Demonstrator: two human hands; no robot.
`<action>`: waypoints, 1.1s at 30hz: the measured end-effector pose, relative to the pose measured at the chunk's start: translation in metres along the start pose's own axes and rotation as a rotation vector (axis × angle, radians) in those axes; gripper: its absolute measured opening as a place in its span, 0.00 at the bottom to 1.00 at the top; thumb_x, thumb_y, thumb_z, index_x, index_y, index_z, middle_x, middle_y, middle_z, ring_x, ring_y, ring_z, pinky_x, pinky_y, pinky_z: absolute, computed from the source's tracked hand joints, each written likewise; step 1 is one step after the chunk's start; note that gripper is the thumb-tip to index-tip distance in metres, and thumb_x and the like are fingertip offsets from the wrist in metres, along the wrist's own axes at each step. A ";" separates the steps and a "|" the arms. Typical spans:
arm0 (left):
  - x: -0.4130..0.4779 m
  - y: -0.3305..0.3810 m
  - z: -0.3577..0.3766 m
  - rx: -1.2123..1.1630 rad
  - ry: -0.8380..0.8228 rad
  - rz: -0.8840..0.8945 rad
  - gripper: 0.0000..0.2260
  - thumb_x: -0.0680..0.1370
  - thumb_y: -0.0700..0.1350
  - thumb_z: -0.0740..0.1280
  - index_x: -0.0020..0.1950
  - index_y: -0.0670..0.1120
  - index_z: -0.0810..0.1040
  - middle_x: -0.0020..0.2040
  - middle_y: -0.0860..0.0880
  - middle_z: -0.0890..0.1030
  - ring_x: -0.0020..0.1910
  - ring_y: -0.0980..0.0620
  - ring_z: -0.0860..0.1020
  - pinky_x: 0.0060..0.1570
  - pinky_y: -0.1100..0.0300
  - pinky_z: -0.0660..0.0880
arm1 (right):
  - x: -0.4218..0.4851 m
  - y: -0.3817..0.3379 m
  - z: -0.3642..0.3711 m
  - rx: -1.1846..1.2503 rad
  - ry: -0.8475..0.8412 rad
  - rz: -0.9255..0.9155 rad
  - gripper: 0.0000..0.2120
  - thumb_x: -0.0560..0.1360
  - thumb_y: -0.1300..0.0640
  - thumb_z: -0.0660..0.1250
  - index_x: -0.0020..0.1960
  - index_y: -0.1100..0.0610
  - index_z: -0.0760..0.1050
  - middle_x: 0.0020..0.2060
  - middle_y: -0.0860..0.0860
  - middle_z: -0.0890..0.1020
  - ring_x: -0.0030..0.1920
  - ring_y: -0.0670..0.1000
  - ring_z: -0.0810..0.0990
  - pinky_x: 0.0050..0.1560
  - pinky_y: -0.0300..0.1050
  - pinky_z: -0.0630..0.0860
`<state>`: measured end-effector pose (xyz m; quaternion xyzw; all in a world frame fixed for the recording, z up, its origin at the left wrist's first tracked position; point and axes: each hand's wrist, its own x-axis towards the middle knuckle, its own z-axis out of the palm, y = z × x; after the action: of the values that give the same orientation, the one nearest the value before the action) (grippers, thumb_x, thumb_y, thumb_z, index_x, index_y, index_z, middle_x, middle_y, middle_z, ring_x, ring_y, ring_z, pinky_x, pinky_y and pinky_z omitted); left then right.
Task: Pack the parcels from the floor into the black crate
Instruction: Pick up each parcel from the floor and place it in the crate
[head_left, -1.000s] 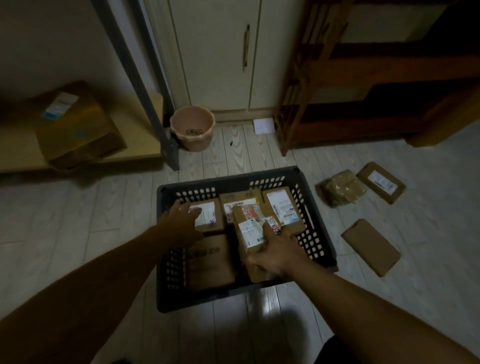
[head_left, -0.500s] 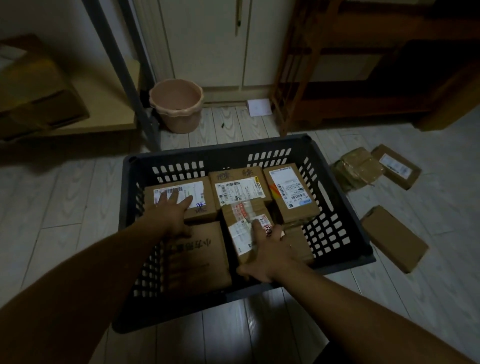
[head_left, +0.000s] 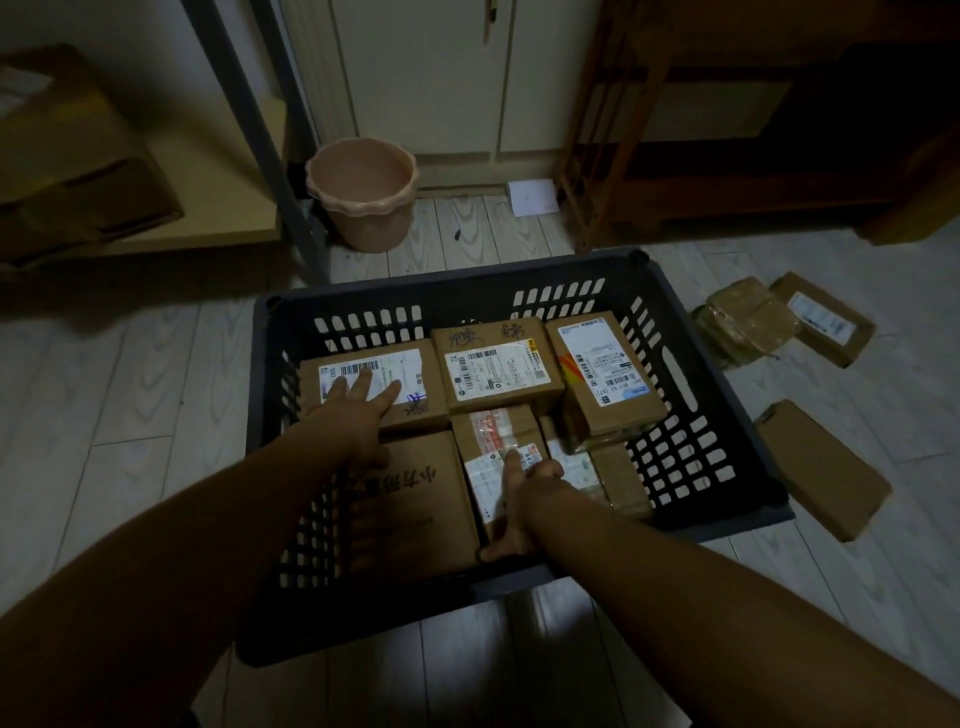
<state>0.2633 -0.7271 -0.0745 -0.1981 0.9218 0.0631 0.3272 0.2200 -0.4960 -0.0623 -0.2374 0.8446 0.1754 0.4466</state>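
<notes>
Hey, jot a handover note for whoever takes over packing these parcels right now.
Left hand open, flat on the back-left parcel in the black crate.
Right hand grips the taped parcel at the crate's front middle.
Done: several parcels packed.
Left: three on the floor to the crate's right: wrapped parcel, labelled box, plain box.

Both bare forearms stretched forward, left grip (head_left: 358, 415) flat, fingers spread, right grip (head_left: 524, 499) curled, forefinger extended
</notes>
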 end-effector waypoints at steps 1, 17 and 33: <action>0.000 -0.001 0.000 0.001 -0.002 -0.001 0.46 0.72 0.59 0.69 0.75 0.60 0.36 0.77 0.47 0.36 0.75 0.39 0.40 0.72 0.38 0.50 | 0.002 -0.001 0.000 -0.050 0.004 -0.011 0.62 0.64 0.28 0.66 0.74 0.58 0.28 0.73 0.68 0.46 0.70 0.72 0.55 0.65 0.65 0.66; -0.193 0.008 -0.146 -0.161 -0.055 0.044 0.43 0.73 0.62 0.65 0.77 0.50 0.43 0.77 0.41 0.45 0.75 0.38 0.44 0.73 0.40 0.49 | -0.215 0.073 -0.111 0.532 0.147 -0.060 0.45 0.69 0.29 0.61 0.77 0.50 0.50 0.74 0.59 0.57 0.71 0.62 0.62 0.69 0.57 0.63; -0.465 0.145 -0.423 -0.135 0.041 0.316 0.40 0.75 0.62 0.64 0.77 0.55 0.42 0.78 0.45 0.42 0.76 0.42 0.42 0.73 0.47 0.47 | -0.554 0.222 -0.181 0.611 0.318 0.144 0.45 0.71 0.28 0.55 0.78 0.53 0.48 0.76 0.58 0.54 0.73 0.61 0.59 0.70 0.55 0.61</action>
<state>0.2890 -0.5481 0.5451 -0.0736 0.9417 0.1712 0.2802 0.2448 -0.2698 0.5180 -0.0570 0.9317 -0.0938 0.3464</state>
